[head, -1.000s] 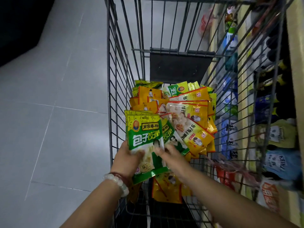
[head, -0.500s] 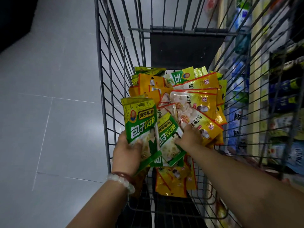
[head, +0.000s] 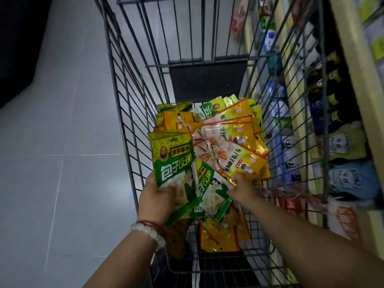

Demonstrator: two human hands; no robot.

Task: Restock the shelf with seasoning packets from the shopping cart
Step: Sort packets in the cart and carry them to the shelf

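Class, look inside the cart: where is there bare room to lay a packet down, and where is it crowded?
Bare wire floor shows nearest the person, between the orange packets and the cart's near end. The middle is crowded: the yellow packets pile toward the dark panel, and the left hand and right hand grip green packets.

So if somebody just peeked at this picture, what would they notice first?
Probably the big green seasoning packet that the left hand holds up at the near end of the wire shopping cart. Right behind it lies a bright heap of yellow packets, and the right hand is pinching one at its near edge. Along the right side, a shelf of blurry goods shows through the cart's bars.
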